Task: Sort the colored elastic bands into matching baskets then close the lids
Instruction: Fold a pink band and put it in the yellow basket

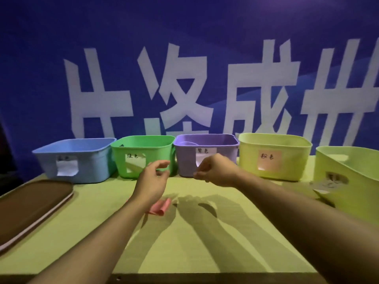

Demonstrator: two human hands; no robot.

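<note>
A folded pink elastic band (159,208) lies on the green table (205,242), just below my left wrist. My left hand (152,179) hovers above the table in front of the green basket (143,148), thumb and fingers loosely curved apart with nothing visible between them. In front of the purple basket (215,160), my right hand (215,171) is raised with its fingers curled and the fingertips pressed together. Whether they pinch a band is not visible. A blue basket (86,160) stands left of the green one. All baskets are uncovered.
A yellow-green basket with a pink label (291,160) stands right of the purple one, and another yellow-green basket (352,181) sits tilted at the far right. Brown lids (30,208) are stacked at the table's left edge. A blue banner wall rises behind the baskets.
</note>
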